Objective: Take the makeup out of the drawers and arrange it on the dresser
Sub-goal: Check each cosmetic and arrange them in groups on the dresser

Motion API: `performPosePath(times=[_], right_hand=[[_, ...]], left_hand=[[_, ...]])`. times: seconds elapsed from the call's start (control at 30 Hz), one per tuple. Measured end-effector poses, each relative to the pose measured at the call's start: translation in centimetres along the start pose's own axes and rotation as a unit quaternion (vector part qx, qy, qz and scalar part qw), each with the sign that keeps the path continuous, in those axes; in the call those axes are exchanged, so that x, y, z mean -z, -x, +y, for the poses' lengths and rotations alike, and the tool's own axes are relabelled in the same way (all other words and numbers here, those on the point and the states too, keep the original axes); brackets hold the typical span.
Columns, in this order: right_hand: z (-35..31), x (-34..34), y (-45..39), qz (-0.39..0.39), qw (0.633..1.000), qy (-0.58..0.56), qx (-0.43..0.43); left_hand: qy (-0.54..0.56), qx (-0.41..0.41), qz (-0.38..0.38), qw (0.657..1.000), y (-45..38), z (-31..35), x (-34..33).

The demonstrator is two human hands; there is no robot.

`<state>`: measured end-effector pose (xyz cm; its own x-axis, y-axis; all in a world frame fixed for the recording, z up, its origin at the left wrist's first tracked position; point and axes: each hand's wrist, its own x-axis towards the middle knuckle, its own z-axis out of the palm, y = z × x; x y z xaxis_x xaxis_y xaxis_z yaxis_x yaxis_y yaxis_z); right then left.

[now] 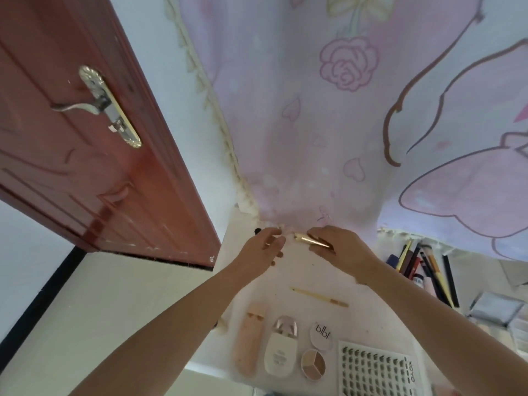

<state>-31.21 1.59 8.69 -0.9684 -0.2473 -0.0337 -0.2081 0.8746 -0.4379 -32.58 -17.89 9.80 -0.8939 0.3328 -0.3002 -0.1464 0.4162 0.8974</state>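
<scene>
A slim, tapered gold metallic tube (311, 240) is pinched at its wider end by the right hand (340, 247); just beyond its tip, something small, unidentifiable, is pinched by the left hand (261, 252). Judged light, rigid, slippery; best held mid-barrel.

On the dresser top (285, 270), both hands work at the far edge, the left hand (261, 251) left of the right hand (340, 245), which holds a tube (311, 240). Nearer lies a thin brush (319, 297). Nearest stand a row: bottle (249, 335), jar (281, 351), compact (313, 362), lash card (377, 370). Pencils (423, 270) lie right.
</scene>
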Motion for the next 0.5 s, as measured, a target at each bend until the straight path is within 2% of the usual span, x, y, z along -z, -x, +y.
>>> performPosePath(times=[0.07,0.2,0.3,0.37,0.43,0.5], right_hand=[[-0.8,2.1,0.4,-0.021,1.000,0.002,-0.008],[-1.6,5.2,0.9,-0.084,0.996,0.040,0.002],[-1.6,7.2,1.8,-0.116,0.993,0.032,-0.001],[-1.3,8.5,2.8,-0.125,0.992,0.016,-0.012],[-0.8,9.5,3.8,-0.102,0.994,-0.034,-0.031],[-0.7,9.7,4.5,-0.024,0.993,-0.099,-0.053]], left_hand=[[0.049,-0.016,-0.022,0.998,-0.2,1.5,-0.4],[-0.023,-0.134,-0.065,0.989,0.0,3.7,-2.0],[-0.003,-0.163,-0.044,0.986,0.1,5.0,-2.8],[0.060,-0.157,-0.017,0.986,0.1,5.5,-2.7],[0.104,-0.145,-0.005,0.984,0.0,6.0,-2.3],[0.044,-0.167,-0.006,0.985,0.2,6.6,-2.2]])
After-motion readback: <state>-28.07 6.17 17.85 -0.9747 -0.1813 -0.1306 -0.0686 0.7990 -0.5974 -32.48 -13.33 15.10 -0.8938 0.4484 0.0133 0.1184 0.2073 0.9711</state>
